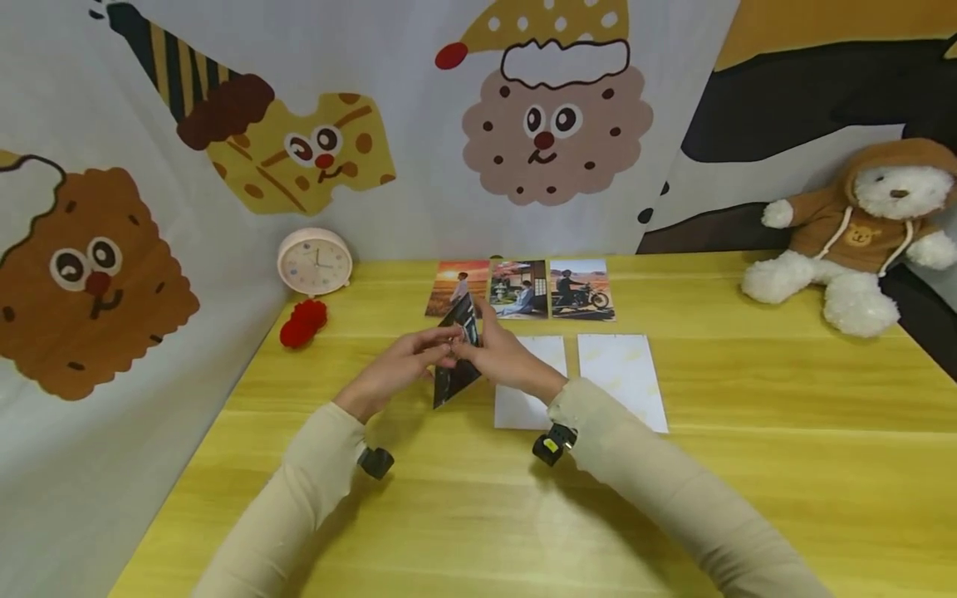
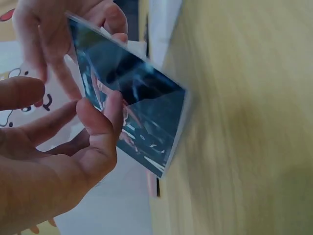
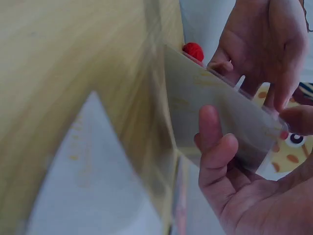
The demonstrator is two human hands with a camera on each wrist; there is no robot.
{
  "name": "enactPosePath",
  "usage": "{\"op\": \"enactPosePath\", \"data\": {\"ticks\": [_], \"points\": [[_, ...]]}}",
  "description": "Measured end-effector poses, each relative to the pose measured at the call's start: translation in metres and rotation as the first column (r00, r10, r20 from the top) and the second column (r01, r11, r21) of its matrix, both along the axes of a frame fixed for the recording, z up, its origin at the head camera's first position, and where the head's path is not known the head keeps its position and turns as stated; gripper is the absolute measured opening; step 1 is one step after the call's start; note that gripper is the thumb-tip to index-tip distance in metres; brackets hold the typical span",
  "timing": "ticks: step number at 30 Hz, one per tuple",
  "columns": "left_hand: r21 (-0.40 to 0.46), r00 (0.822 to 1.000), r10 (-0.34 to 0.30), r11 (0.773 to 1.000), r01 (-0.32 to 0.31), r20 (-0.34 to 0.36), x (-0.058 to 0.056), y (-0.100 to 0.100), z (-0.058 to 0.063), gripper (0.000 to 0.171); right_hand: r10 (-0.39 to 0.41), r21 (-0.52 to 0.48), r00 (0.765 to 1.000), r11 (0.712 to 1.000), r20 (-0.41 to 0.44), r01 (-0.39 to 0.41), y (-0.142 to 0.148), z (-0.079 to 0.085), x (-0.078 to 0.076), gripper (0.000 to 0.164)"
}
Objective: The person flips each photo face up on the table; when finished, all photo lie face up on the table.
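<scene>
Both hands hold a photo card [image 1: 456, 380] up on a slant above the table. Its dark picture side [image 2: 142, 105] faces my left hand [image 1: 399, 365], whose curled fingers lie against it in the left wrist view. My right hand [image 1: 512, 353] grips the card from the other side, fingers over its pale back [image 3: 195, 103] and thumb near a corner. The hands partly hide the picture. Two white cards lie on the table close to the right wrist, a left one [image 1: 519, 407] and a right one [image 1: 622, 378].
Behind the hands lie three picture cards in a row: a sunset scene [image 1: 449, 278], a garden scene [image 1: 517, 286] and a motorcycle scene [image 1: 581, 286]. A round clock [image 1: 315, 262] and a red fuzzy item [image 1: 303, 324] stand at the left. A teddy bear [image 1: 860, 241] sits at the right.
</scene>
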State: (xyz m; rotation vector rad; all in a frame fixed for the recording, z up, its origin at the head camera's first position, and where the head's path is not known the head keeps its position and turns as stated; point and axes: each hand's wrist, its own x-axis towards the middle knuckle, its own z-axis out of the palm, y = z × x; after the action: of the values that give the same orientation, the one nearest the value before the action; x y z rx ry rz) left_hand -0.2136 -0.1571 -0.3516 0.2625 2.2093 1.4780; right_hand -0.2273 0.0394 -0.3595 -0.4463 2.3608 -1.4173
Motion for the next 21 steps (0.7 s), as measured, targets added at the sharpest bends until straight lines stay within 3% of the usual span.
{"op": "enactPosePath", "data": {"ticks": [11,21], "points": [[-0.047,0.999,-0.008,0.999,0.007,-0.031,0.002,0.001,-0.001,0.050,0.034,-0.060,0.997,0.998,0.069,-0.030,0.008,-0.012,-0.006,0.082],[-0.162,0.991,0.094,0.981,-0.109,-0.096,0.003,-0.008,-0.010,0.049,-0.006,-0.111,0.998,0.994,0.069,0.014,0.014,-0.016,-0.007,0.084]]}}
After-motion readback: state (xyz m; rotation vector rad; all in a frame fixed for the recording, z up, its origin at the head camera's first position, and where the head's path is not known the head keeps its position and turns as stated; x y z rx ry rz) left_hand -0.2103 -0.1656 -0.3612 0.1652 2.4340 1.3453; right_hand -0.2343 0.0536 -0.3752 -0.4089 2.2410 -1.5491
